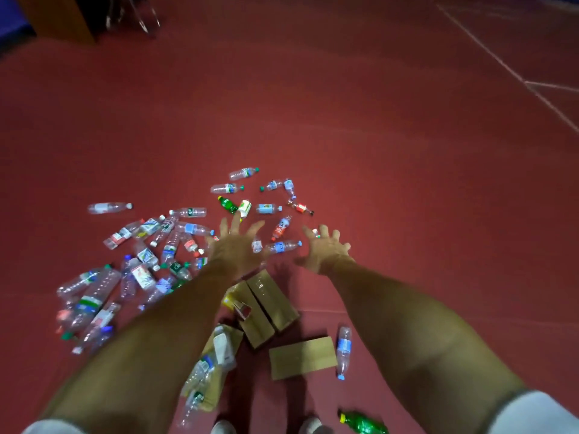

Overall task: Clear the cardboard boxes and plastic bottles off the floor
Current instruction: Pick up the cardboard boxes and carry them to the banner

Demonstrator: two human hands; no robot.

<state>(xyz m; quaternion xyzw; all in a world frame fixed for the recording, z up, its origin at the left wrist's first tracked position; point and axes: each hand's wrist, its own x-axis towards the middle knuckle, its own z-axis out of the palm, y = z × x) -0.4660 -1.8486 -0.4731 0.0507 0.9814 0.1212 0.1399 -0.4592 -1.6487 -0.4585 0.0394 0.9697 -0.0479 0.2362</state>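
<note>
red sports floor (344, 120) spreads out; plastic bottles (131, 261) scatter from 9 to 12 o'clock, cardboard boxes (266, 305) near centre. left hand (235, 249) and right hand (322, 249) hover above with fingers splayed, holding nothing.

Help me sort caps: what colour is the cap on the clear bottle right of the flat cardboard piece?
Blue cap on that bottle; head view shows it.
</note>
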